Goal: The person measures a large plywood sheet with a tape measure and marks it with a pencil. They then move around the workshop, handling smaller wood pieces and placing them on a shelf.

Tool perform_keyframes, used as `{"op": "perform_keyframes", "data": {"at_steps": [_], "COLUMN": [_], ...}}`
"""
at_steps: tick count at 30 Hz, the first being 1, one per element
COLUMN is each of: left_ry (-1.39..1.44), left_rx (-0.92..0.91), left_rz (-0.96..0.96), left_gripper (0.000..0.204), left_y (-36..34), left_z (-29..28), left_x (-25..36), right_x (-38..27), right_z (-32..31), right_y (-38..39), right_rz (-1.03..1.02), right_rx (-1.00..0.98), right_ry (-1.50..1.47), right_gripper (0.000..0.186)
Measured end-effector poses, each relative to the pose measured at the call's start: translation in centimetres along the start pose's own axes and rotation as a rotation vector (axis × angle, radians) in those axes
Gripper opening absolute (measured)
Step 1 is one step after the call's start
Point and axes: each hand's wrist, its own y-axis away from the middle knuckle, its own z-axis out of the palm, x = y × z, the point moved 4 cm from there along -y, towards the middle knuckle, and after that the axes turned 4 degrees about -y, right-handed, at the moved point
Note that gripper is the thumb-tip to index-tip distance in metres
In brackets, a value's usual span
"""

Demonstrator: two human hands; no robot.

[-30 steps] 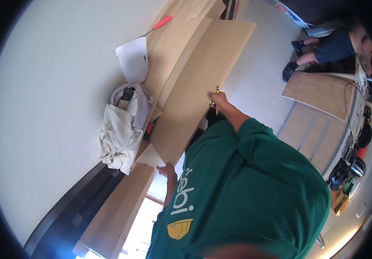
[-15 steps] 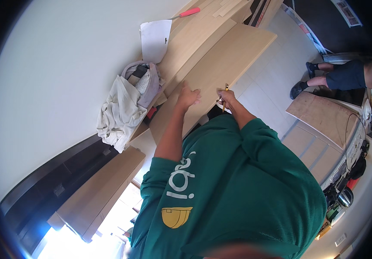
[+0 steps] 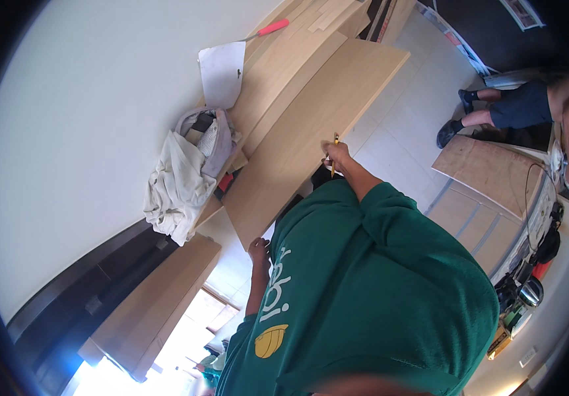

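A long light-wood board lies slanting in front of me, from the upper right down toward my body. My left hand is at its near lower corner, fingers curled about the edge; the fingertips are partly hidden. On the board's right-hand edge rests my right hand, closed round a thin yellow pencil that sticks out above and below the fist.
Left of the board, a light-wood cabinet top carries a screwdriver with a red handle, a white sheet and a bundled cloth bag. Another person's legs are at the right, near a reddish-brown panel. A cardboard box stands lower left.
My left hand has moved from the board's face down to its near corner, and its fingers have curled. My right hand keeps the pencil at the board's edge. The view has shifted slightly.
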Motion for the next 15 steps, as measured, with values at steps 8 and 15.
{"op": "perform_keyframes", "data": {"at_steps": [8,15], "left_ry": [0.278,0.567], "left_rx": [-0.045,-0.013], "left_rz": [-0.186,-0.159], "left_gripper": [0.061,0.067], "left_y": [3.8,1.4], "left_z": [0.5,0.4], "left_x": [-1.4,-2.2], "right_x": [0.0,-0.1], "right_z": [0.1,0.1], "right_y": [-0.1,0.0], "right_rz": [0.014,0.012], "right_rx": [-0.015,-0.018], "right_ry": [0.012,0.012], "right_gripper": [0.021,0.021]}}
